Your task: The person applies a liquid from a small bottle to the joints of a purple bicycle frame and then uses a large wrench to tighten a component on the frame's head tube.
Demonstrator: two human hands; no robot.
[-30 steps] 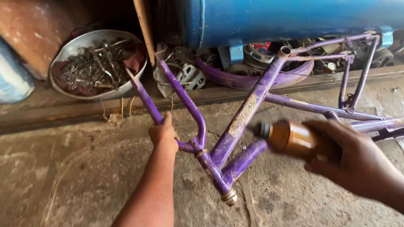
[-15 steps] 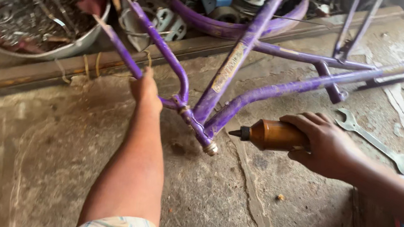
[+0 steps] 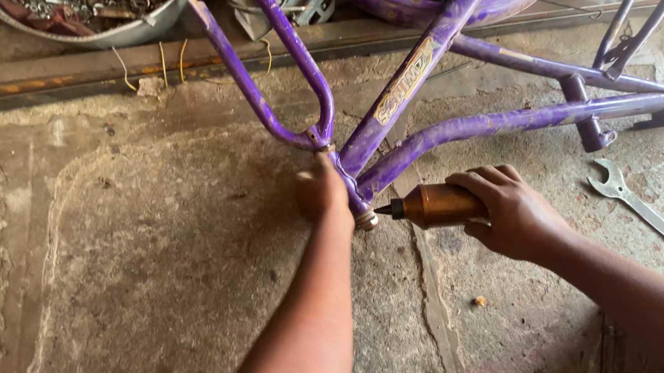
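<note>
Purple frame (image 3: 407, 96) is resting on the concrete floor (image 3: 135, 256), the left hand (image 3: 322, 187) gripping its low junction. The right hand (image 3: 510, 209), closed round a brown bottle (image 3: 437, 206), has been closing in; its nozzle is now nearly touching just right of that grip.

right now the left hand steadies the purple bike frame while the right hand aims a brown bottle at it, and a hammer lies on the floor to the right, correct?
Not quite: the head view shows a wrench there, no hammer. The rest holds: left hand on the purple bike frame, right hand aiming the brown bottle.

Both forearms are bare to the frame edge, hands (image 3: 322, 189) ungloved, no rings, watch or sleeves showing.
</note>
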